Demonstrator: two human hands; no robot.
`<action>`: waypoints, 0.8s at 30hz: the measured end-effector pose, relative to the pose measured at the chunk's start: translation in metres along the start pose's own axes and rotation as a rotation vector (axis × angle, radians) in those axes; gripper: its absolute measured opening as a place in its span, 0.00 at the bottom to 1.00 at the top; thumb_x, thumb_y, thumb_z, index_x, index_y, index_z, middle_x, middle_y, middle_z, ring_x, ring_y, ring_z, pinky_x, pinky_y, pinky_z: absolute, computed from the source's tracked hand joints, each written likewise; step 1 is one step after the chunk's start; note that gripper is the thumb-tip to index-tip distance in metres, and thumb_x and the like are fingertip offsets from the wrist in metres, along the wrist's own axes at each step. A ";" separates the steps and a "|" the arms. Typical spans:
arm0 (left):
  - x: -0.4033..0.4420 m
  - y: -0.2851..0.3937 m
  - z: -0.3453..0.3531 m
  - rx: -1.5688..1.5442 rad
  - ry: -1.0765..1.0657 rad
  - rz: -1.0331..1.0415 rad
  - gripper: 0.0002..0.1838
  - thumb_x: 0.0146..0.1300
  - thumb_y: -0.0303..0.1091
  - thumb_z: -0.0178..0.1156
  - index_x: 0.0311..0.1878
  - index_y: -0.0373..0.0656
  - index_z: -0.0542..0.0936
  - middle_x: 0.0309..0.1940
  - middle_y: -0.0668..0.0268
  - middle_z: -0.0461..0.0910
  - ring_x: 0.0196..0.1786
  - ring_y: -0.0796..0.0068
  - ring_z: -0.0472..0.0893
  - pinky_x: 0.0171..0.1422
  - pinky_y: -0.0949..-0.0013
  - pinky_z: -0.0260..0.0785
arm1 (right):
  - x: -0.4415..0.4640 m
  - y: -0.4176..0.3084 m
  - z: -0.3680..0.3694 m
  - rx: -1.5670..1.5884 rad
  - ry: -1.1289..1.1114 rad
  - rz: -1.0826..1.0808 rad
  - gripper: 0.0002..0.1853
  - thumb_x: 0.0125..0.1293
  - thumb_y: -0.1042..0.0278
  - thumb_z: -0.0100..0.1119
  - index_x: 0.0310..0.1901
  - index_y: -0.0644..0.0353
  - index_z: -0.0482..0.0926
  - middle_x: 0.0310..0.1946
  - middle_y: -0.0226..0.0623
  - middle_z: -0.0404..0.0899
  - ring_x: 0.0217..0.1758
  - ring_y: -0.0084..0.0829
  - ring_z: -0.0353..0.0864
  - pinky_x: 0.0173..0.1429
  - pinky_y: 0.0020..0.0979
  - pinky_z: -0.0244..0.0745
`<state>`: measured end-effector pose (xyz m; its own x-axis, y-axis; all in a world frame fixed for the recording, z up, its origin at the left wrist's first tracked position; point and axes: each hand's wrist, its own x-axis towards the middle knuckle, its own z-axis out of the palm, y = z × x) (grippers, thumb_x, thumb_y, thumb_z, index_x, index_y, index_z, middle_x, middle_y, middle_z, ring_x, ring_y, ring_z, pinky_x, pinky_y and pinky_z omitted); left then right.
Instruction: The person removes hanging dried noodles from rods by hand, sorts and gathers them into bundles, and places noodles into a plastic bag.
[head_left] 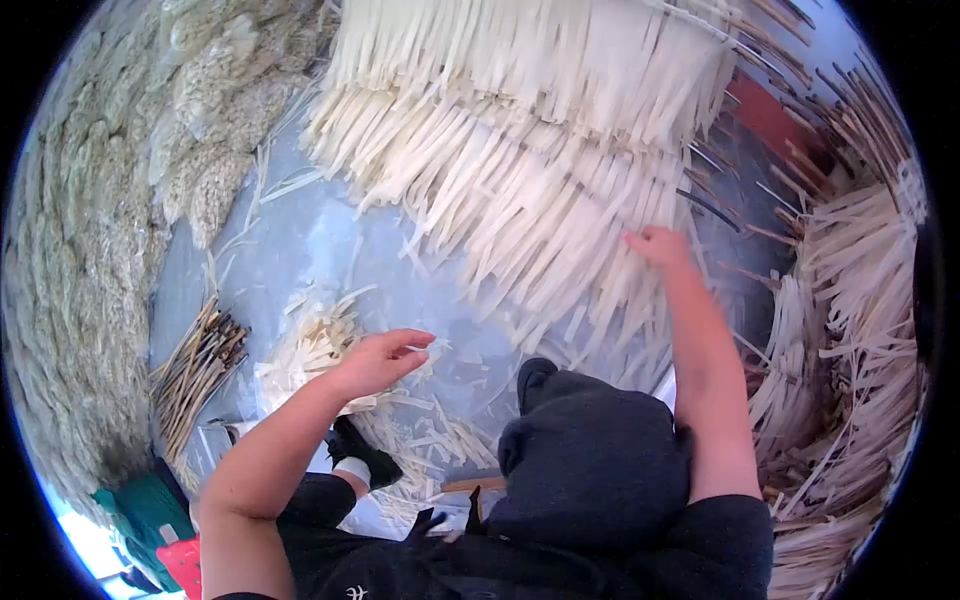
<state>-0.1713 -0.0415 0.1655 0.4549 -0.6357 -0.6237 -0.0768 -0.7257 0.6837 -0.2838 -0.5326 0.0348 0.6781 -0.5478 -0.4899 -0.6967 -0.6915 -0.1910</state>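
My left hand (385,362) hovers with its fingers stretched out and nothing in them, over the edge of a pile of loose pale strips (325,345) on the floor. Farther off, my right hand (658,245) is at the right edge of a large layered spread of long, flat, cream-coloured strips (560,190). Its fingers are curled together against the strips. Whatever they pinch is hidden or too small to name. The strips hang in overlapping rows from thin sticks, whose dark ends jut out at the right.
A bundle of thin brown sticks (200,365) lies at the left. Behind it rises a tall, shaggy, straw-coloured mass (110,230). More strips on sticks (860,300) are heaped along the right. Strip scraps (440,440) litter the grey floor near my shoe (365,455).
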 end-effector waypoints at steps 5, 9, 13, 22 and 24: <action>0.021 -0.005 0.009 -0.003 0.043 -0.005 0.19 0.68 0.39 0.58 0.59 0.45 0.77 0.48 0.61 0.83 0.49 0.72 0.82 0.55 0.68 0.73 | -0.042 -0.026 0.047 0.150 0.482 -0.068 0.32 0.59 0.29 0.51 0.35 0.54 0.83 0.26 0.46 0.82 0.38 0.48 0.83 0.42 0.44 0.74; 0.078 -0.001 0.010 0.148 0.242 0.087 0.18 0.65 0.40 0.60 0.56 0.45 0.80 0.48 0.59 0.82 0.47 0.69 0.83 0.55 0.68 0.73 | -0.082 -0.039 0.058 0.197 0.472 -0.024 0.30 0.61 0.31 0.51 0.28 0.55 0.79 0.21 0.47 0.79 0.32 0.51 0.81 0.38 0.48 0.72; 0.133 0.030 0.016 0.318 0.463 0.328 0.18 0.61 0.34 0.58 0.56 0.46 0.79 0.56 0.55 0.76 0.55 0.57 0.78 0.61 0.61 0.70 | -0.107 -0.037 0.069 0.177 0.479 -0.037 0.30 0.61 0.31 0.51 0.28 0.56 0.78 0.20 0.43 0.78 0.31 0.49 0.81 0.37 0.46 0.73; 0.200 0.107 0.036 0.846 0.392 0.416 0.28 0.60 0.25 0.50 0.66 0.53 0.71 0.71 0.64 0.61 0.74 0.57 0.59 0.73 0.54 0.59 | -0.151 -0.042 0.073 0.178 0.505 -0.076 0.29 0.60 0.36 0.58 0.22 0.60 0.74 0.17 0.46 0.75 0.25 0.50 0.78 0.32 0.45 0.70; 0.206 0.105 0.037 0.863 0.362 0.376 0.26 0.62 0.27 0.51 0.65 0.54 0.70 0.69 0.66 0.63 0.74 0.58 0.58 0.72 0.46 0.57 | -0.155 -0.039 0.078 0.201 0.501 -0.096 0.29 0.59 0.37 0.60 0.21 0.60 0.74 0.16 0.46 0.74 0.23 0.50 0.77 0.30 0.45 0.70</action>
<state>-0.1185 -0.2582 0.0947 0.5006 -0.8482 -0.1733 -0.8212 -0.5286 0.2150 -0.3803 -0.3838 0.0521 0.7353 -0.6777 -0.0069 -0.6237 -0.6727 -0.3980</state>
